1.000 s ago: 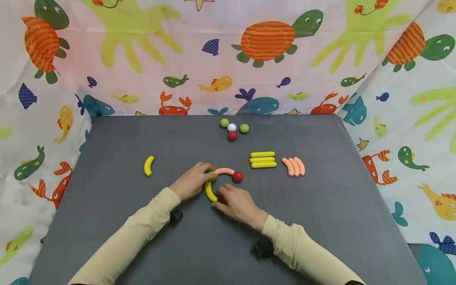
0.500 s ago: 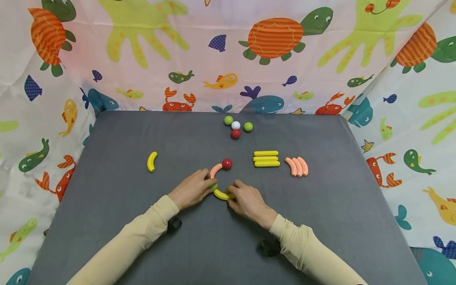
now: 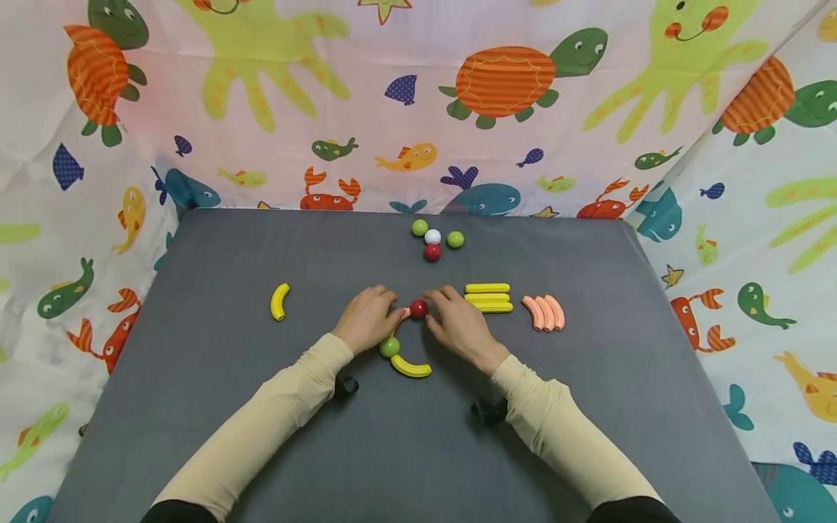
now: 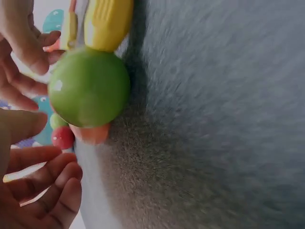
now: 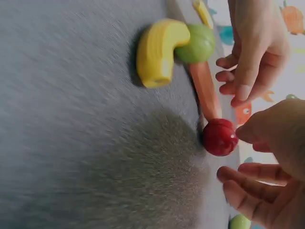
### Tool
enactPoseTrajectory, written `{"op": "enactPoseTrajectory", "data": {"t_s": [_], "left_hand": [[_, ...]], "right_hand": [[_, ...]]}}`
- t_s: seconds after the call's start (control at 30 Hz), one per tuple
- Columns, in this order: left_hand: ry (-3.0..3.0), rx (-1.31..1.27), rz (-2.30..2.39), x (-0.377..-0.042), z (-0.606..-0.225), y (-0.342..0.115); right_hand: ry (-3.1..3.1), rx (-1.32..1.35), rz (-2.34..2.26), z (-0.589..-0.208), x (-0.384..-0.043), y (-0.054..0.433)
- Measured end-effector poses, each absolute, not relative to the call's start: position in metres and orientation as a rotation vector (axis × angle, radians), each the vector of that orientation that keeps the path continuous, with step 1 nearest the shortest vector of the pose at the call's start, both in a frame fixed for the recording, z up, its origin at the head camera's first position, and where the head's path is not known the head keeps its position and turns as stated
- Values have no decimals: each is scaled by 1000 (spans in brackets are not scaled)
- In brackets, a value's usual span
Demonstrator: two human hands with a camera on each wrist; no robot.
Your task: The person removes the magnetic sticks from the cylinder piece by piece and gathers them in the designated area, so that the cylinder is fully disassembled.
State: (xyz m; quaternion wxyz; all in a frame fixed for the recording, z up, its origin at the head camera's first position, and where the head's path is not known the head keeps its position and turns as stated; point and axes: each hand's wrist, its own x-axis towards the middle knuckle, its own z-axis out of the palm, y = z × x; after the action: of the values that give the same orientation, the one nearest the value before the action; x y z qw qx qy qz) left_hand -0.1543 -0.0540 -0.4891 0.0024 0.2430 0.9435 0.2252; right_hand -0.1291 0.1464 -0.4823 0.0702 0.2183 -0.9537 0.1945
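Observation:
A linked toy chain lies on the grey table: a curved yellow rod [image 3: 412, 367], a green ball [image 3: 389, 347], a curved pink rod [image 5: 205, 88] and a red ball [image 3: 418, 309]. My left hand [image 3: 368, 319] hovers beside the pink rod with relaxed fingers, hiding much of it in the head view. The right wrist view shows those fingers apart from the rod. On the red ball's right is my right hand [image 3: 461, 327], its thumb tip right at the ball and its fingers spread loosely. The green ball and yellow rod lie free of both hands.
Straight yellow rods [image 3: 487, 298] lie side by side just right of my right hand, with curved pink rods [image 3: 543, 313] beyond. Green, white and red balls [image 3: 432, 253] cluster at the back. One curved yellow rod [image 3: 280, 301] lies at left. A patterned cloth [image 3: 261, 174] surrounds the table.
The chain has turned, its yellow rod swinging right and its red ball leftward. My right hand has left the yellow rod for the red ball; my left has let go of the green ball and moved up.

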Motion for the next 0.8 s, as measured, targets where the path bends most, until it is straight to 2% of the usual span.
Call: {"op": "enactPoseTrajectory", "data": {"t_s": [0.27,0.53,0.67,0.8], "left_hand": [[2899,894,675,-158,-502,-50],[2937,964,703,-154,-501,-51],[2937,959,704,-153,-502,-51],[2937,971,709,-151,-503,-51]], "right_hand": [[-2890,800,581,-495,-142,135],[-2824,764,565,-497,-142,133],[-2925,575,802,-492,-143,137],[-2946,94,1477,-485,-150,143]]}}
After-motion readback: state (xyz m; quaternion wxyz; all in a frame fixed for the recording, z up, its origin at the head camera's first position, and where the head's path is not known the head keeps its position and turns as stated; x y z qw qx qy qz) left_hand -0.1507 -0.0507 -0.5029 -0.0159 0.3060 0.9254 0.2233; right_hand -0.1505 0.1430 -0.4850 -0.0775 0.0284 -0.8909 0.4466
